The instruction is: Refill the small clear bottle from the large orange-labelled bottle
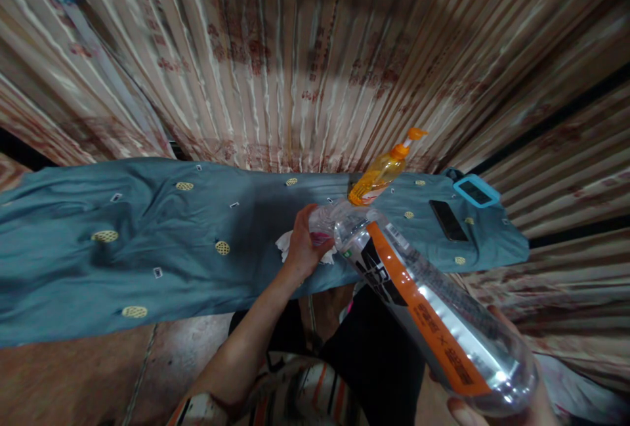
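Observation:
My left hand (301,252) is closed around a clear cup (322,217) above the cloth-covered table. A crumpled white tissue (283,246) lies under that hand. In my right hand (541,406) is a large clear plastic bottle (433,314) with an orange and silver label, gripped near its base. The bottle is tilted, its neck end pointing down at the cup. Whether liquid is flowing between them I cannot tell. Just beyond the bottle's neck end stands a pump bottle (377,180) of yellow-orange liquid with an orange pump head.
A teal cloth with pineapple prints (162,216) covers the long narrow table. On its right part lie a dark phone (447,220) and a light-blue framed device (476,190). Patterned curtains (275,85) hang behind and to the right. Below is a tiled floor (167,360).

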